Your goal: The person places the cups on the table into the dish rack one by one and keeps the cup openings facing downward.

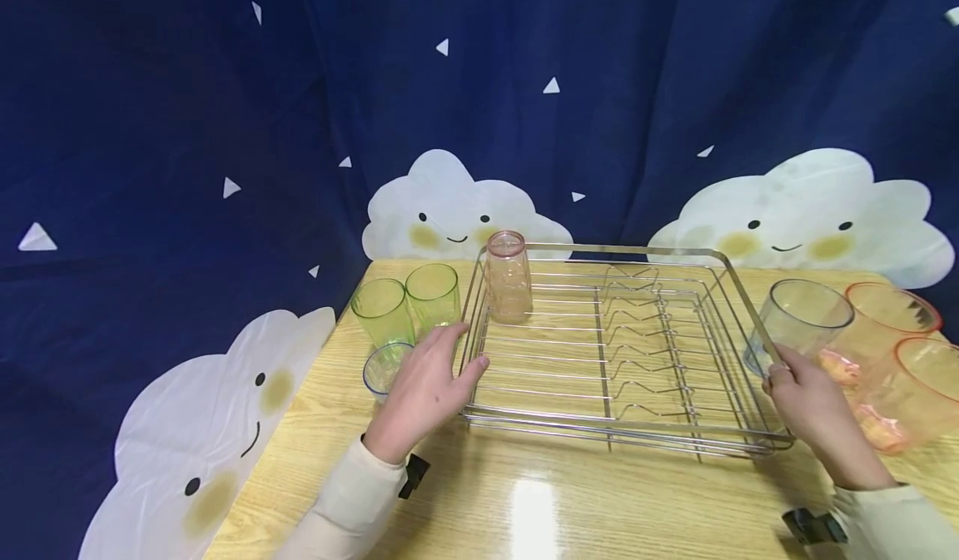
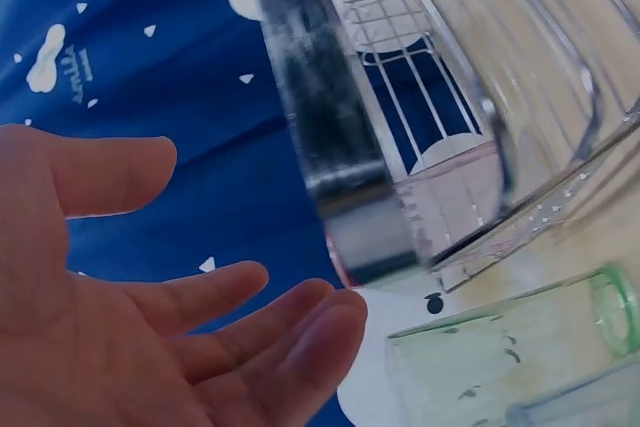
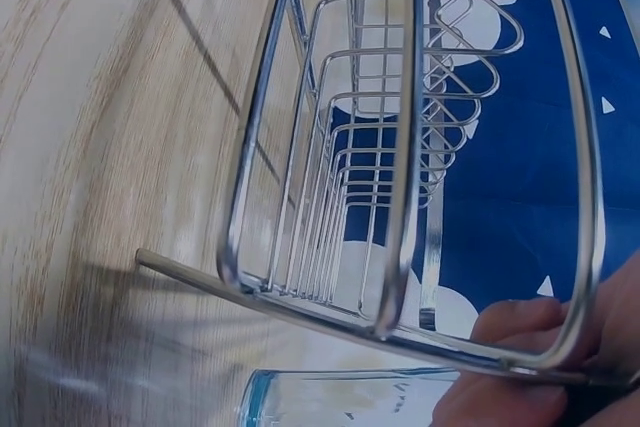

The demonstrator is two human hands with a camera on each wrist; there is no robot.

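The right hand (image 1: 817, 402) has its grip pinching the right end of the wire dish rack (image 1: 614, 249), which is positioned between the hands above the wooden surface (image 1: 434, 502). The left hand (image 1: 424, 389) has its grip spread just beside the rack's left end; contact cannot be determined. A pink tumbler (image 1: 509, 281) stands in the rear left corner. Two green tumblers (image 1: 384, 314) are located left of the rack.
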